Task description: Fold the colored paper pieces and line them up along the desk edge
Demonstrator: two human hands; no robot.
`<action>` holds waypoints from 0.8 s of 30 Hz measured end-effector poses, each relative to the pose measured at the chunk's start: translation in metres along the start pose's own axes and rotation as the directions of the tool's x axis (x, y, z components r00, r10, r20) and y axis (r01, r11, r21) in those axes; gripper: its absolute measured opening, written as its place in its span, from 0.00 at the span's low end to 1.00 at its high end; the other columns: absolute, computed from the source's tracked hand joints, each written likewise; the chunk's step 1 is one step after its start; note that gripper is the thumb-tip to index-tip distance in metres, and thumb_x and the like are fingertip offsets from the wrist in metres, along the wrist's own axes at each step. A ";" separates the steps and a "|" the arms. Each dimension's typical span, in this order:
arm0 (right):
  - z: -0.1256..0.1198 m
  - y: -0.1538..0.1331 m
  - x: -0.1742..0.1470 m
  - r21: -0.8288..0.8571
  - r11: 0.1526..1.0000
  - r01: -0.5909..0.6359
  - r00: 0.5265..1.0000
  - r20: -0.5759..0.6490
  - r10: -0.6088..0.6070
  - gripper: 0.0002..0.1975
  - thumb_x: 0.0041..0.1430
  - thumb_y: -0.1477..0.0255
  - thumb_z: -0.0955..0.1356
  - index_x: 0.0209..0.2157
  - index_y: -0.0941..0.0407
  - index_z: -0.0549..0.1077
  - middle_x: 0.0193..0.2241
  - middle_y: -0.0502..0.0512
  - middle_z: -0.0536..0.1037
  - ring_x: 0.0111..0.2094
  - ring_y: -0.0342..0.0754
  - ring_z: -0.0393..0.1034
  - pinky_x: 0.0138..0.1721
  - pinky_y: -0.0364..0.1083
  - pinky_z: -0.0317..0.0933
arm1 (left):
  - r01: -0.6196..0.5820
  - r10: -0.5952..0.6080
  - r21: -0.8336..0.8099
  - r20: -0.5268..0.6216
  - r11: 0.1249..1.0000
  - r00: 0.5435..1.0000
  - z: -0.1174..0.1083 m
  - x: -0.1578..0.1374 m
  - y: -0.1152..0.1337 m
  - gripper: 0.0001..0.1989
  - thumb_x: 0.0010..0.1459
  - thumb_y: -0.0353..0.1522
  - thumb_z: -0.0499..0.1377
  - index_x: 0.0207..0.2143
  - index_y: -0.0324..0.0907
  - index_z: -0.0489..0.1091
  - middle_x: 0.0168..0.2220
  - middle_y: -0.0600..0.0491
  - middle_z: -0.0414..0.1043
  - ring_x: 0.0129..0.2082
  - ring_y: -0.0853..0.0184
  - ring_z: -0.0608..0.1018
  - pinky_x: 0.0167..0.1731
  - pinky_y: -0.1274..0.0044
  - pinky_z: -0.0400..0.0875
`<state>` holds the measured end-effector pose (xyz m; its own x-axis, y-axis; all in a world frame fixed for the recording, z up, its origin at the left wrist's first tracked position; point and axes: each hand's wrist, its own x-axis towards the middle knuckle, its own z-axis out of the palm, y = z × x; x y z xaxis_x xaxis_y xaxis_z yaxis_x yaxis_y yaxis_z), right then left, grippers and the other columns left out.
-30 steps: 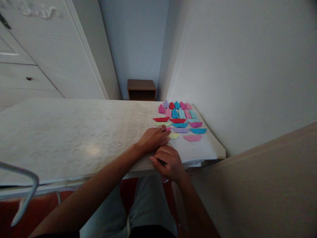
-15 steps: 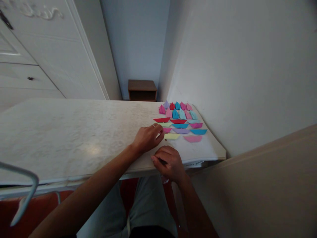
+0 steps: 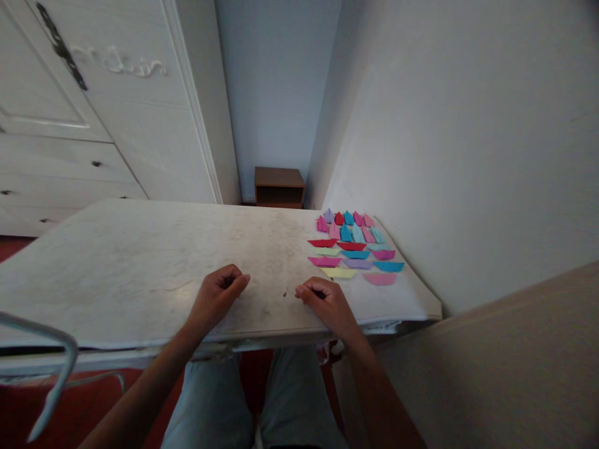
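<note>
Resting on the pale tabletop [image 3: 154, 249] is my left hand [image 3: 219, 294], its fingers curled in and nothing showing in them. My right hand [image 3: 325, 300] lies to the right near the front edge, thumb and fingers pressed together, with nothing visible between them. Just beyond the right hand, several flat folded paper boats lie in rows, including a yellow boat [image 3: 339, 273], a pink boat [image 3: 379, 279] and a lavender boat [image 3: 357, 264]. Behind these are smaller pointed paper figures, such as a blue one [image 3: 345, 234]. A tiny dark scrap [image 3: 285, 292] lies between the hands.
A white wall [image 3: 458, 137] borders the table's right side. White cabinets [image 3: 116, 125] stand behind at the left, and a brown shelf unit [image 3: 279, 178] beyond the far edge. A curved grey metal bar [image 3: 60, 340] juts in at the lower left.
My left hand has drawn back from the paper boats, leftward to the bare tabletop. The right hand stays near the front edge. The view has shifted slightly.
</note>
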<state>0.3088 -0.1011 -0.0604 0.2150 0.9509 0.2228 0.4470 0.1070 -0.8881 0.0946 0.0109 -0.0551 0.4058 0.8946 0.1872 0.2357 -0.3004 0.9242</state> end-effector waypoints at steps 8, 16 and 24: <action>0.067 -0.034 0.049 0.210 0.969 -0.127 0.990 0.087 0.111 0.17 0.57 0.60 0.66 0.23 0.58 0.74 0.21 0.51 0.74 0.21 0.42 0.65 0.25 0.41 0.56 | 0.096 -0.173 -0.490 -0.114 0.866 0.978 -0.024 -0.012 -0.016 0.16 0.54 0.38 0.61 0.21 0.41 0.60 0.16 0.60 0.57 0.15 0.77 0.57 0.15 0.83 0.50; 0.109 -0.034 0.049 -0.224 0.973 0.060 0.998 -0.019 -0.066 0.17 0.62 0.64 0.64 0.22 0.57 0.70 0.23 0.50 0.71 0.27 0.42 0.62 0.31 0.42 0.54 | 0.114 -0.230 -0.587 -0.127 0.801 0.965 -0.027 -0.010 -0.007 0.17 0.54 0.39 0.61 0.22 0.41 0.59 0.16 0.61 0.58 0.15 0.77 0.57 0.16 0.83 0.51; 0.104 -0.036 0.047 -0.135 0.990 0.029 1.000 -0.006 -0.030 0.18 0.64 0.64 0.63 0.23 0.57 0.69 0.20 0.47 0.70 0.24 0.41 0.63 0.28 0.40 0.53 | 0.115 -0.207 -0.503 -0.132 0.857 0.969 -0.027 -0.011 -0.003 0.17 0.55 0.40 0.60 0.22 0.41 0.59 0.16 0.61 0.58 0.16 0.77 0.58 0.16 0.82 0.51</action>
<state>0.2125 -0.0299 -0.0593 0.2065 0.9455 0.2518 0.5664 0.0943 -0.8187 0.0651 0.0106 -0.0510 0.2281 0.9730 0.0339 -0.1959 0.0118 0.9806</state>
